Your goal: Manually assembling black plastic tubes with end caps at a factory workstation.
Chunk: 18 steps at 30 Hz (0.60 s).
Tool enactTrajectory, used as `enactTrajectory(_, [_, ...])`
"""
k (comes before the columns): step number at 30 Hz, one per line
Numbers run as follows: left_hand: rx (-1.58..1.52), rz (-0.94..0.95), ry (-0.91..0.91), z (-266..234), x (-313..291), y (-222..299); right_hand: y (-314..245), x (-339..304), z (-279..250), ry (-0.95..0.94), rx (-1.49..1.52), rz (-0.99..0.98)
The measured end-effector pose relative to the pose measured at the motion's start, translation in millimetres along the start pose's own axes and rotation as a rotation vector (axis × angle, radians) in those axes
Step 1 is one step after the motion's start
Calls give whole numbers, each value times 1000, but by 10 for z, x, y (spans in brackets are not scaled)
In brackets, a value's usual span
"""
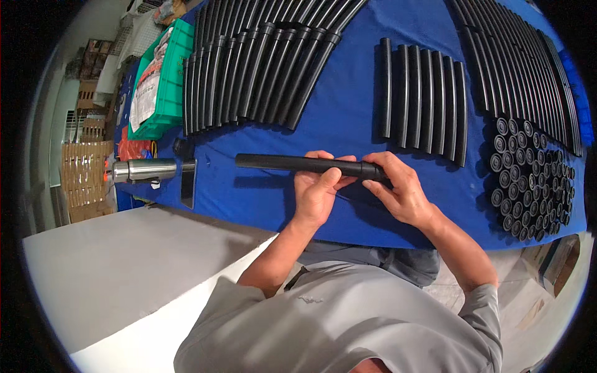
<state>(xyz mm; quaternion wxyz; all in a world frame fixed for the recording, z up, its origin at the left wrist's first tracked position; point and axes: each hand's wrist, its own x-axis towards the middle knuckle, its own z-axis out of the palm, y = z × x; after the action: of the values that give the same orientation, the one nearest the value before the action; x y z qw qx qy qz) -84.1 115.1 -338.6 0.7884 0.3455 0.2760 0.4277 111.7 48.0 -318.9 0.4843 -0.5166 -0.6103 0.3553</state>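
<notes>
A black tube (267, 162) lies level across both my hands, above the near part of the blue cloth. My left hand (314, 196) is wrapped round its middle, thumb on top. At the tube's right end sits a thicker black collar (369, 171). My right hand (404, 193) closes its fingers and thumb round this collared end and hides its tip. Beyond the hands, several plain black tubes (420, 99) lie side by side. To the right stand many round black caps (513, 191), packed close together.
Rows of collared black tubes (264, 68) cover the far left; more tubes (516, 68) fill the far right. A green crate (171, 93), a steel flask (146, 170) and a flat dark object (188, 183) are on the left. The blue cloth (249, 211) ends near my body.
</notes>
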Motion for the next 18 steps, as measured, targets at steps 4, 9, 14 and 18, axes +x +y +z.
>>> enactTrajectory(4, [-36, 11, 58, 79, -20, 9, 12, 23, 35, 36, -22, -27])
enactTrajectory(9, [-83, -44, 18, -10, 35, 27, -13, 13, 8, 30, -34, -40])
enactTrajectory(14, [-93, -76, 46, -40, 24, 67, 51, 15, 78, 67, -24, -100])
enactTrajectory(18, [-102, -48, 12, -161, 11, 84, 76, 39, 148, 58, -2, -163])
